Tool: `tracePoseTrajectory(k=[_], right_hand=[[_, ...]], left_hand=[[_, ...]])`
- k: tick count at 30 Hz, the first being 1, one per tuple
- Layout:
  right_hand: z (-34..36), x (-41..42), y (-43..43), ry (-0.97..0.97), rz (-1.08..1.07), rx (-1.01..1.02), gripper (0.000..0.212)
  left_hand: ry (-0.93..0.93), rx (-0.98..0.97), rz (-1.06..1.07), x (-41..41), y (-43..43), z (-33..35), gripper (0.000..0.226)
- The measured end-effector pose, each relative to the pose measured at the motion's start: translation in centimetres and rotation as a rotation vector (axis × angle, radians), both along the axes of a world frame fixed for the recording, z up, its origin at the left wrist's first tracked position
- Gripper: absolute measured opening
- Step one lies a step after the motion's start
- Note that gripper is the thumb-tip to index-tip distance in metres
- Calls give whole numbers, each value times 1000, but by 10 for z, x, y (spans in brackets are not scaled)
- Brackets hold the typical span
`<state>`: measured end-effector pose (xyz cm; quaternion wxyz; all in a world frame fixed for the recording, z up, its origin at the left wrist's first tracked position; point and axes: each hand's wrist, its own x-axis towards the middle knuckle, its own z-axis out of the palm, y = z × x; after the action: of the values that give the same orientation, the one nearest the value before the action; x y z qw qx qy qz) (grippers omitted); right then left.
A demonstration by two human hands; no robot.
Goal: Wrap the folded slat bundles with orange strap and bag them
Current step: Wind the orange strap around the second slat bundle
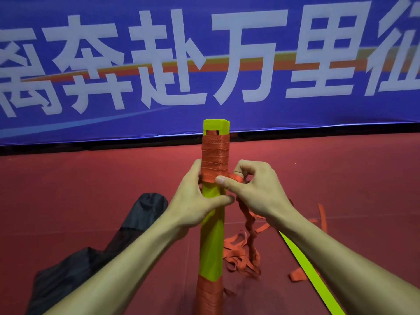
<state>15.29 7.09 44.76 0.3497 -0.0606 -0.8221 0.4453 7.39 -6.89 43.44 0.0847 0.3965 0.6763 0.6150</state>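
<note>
So, bundle foot: the yellow-green slat bundle runs out of view at the lower edge, so where it stands cannot be seen.
Left fingers: they go round the back of the bundle and are hidden; only the thumb shows, laid across the front.
Right fingertips: mostly tucked under the curled hand, hard to make out.
Banner: the blue banner with large white characters is cut off on the top and both sides.
Bag: a black bag lies on the red floor to the left, partly behind the left forearm.
Spare slat: a second yellow-green slat lies slanted at lower right, its upper end hidden under the right forearm.
Bundle axis: upright in the middle, between the two forearms, long axis nearly vertical, the capped end pointing up toward the banner.
Strap: the orange strap is wound in close turns just under the cap; another wound band shows near the foot, bare yellow-green between.
Left hand: grips the bundle just below the upper turns.
Right hand: thumb presses the strap on the bundle's front, curled forefinger pinches it just beside.
Loose strap: from the right hand it hangs twisted to a loose strap pile on the floor, right of the bundle.
</note>
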Motion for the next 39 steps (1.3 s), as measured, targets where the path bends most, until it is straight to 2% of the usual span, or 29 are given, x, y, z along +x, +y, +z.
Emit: tracePoseTrajectory(k=[4,8,12,17,20,24,27,30,33,39], right_hand=[[0,0,2,18,7,23,47],[1,-1,3,24,0,26,45],[2,-1,4,13,2,-24,44],[3,1,5,8,2,-85,41],[5,3,3,-4,17,-122,41],[5,2,1,-11,45,-167,43],[5,2,1,-20,130,-251,42],[5,2,3,-38,279,-443,38],[5,4,7,-141,404,-633,26],[6,7,12,-281,589,-803,16]], left_hand=[[-77,70,-90,-5,-4,-2,62],[-65,101,-98,-7,-5,-3,65],[-98,85,-138,-9,-6,-3,76],[-163,12,-297,-16,-16,-2,91],[-151,-6,-291,-17,-20,-2,91],[-183,-23,-289,-18,-20,-6,105],[-222,-36,-319,-17,-21,-6,103],[-195,-53,-311,-14,-21,-6,97],[-193,-39,-258,-11,-20,-5,93],[-224,10,-232,-12,-19,-7,92]])
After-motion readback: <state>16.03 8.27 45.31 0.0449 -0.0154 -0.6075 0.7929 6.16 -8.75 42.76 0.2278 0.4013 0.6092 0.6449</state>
